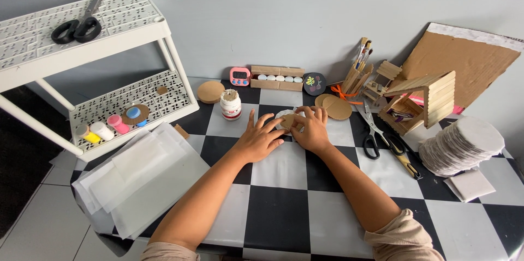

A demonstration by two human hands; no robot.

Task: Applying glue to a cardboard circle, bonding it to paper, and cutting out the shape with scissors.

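Observation:
Both hands meet at the middle of a black-and-white checkered table (284, 206). My left hand (256, 140) lies flat with fingers spread, its fingertips on a small tan cardboard piece (287, 121). My right hand (312, 129) pinches the same piece from the right. Under it lies a white round disc (283, 114), mostly hidden by my fingers. A white glue jar (230, 105) with a red label stands open just left of my left hand.
A white perforated shelf rack (82, 43) on the left carries black scissors (76, 27) and small paint pots (108, 128). White paper sheets (139, 179) lie front left. Right: scissors (373, 135), cardboard discs (334, 106), a stick house (420, 100), stacked white rounds (464, 145).

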